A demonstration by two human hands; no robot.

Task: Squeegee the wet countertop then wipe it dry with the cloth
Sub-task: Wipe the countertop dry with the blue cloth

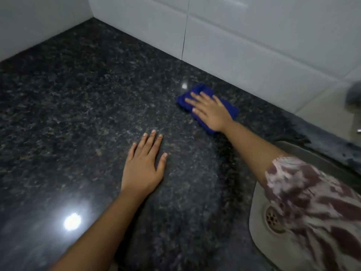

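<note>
Since the reach toward the back wall is long, my left hand (143,167) lies spread flat on the dark granite countertop (78,114), fingers straight and holding nothing. I judge it a brace for leaning across. Further right, the blue cloth (233,111) lies folded on the stone near the foot of the white tiled wall (254,45). My right hand (211,110) presses it down, fingers extended, palm on top rather than gripping — flat pressure suits drying a broad surface. No squeegee is in view, so I take this for the drying stage. Far right, the sink (259,192) and its drain (273,220) sit partly under my patterned sleeve (312,202).
</note>
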